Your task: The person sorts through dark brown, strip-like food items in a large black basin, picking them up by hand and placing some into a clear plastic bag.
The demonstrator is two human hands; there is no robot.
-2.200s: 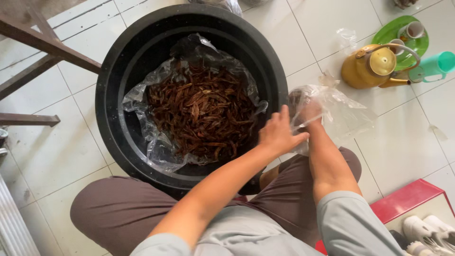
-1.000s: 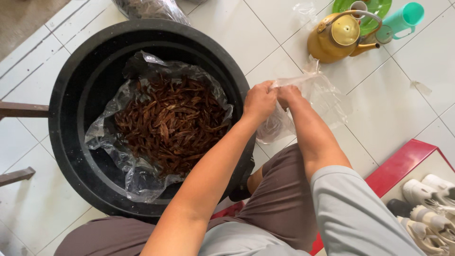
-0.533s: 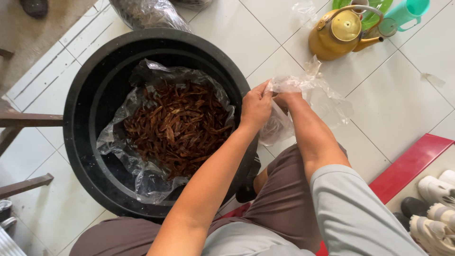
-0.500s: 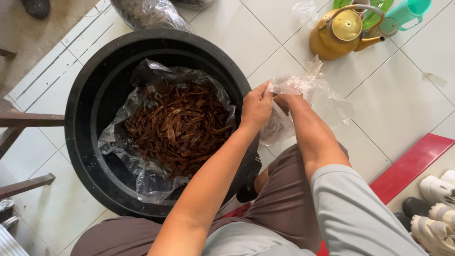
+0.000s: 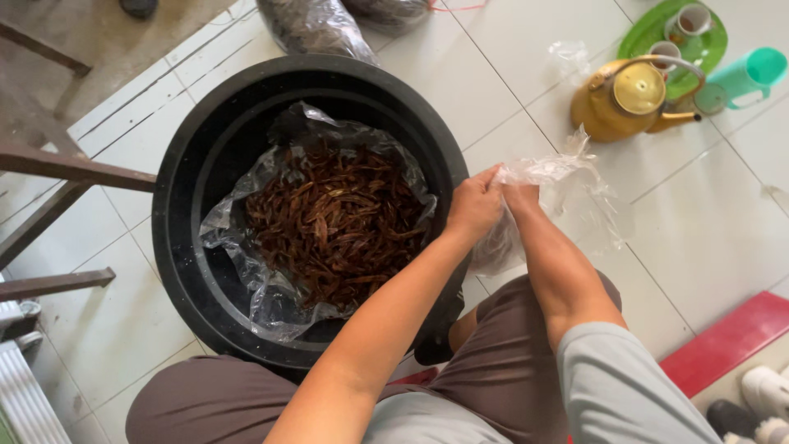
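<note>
head view: both hands' grip, left hand (image 5: pixel 474 205) and right hand (image 5: pixel 519 194), pinches clear bag (image 5: pixel 575 201) mouth upward.

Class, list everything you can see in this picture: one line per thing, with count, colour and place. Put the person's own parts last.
Round plastic tub: one, black, floor, centre-left.
Clear plastic liner: one, inside tub.
Dried brown strips: a heap, on liner.
Small clear plastic bag: one, at both hands.
Metal kettle: one, golden, upper right.
Green tray: one, with two cups, top right.
Teal plastic jug: one, beside tray.
Dark filled bags: two, top.
Wooden furniture legs: brown, left.
Red board: one, lower right.
Left hand: grips bag.
Right hand: grips bag.
</note>
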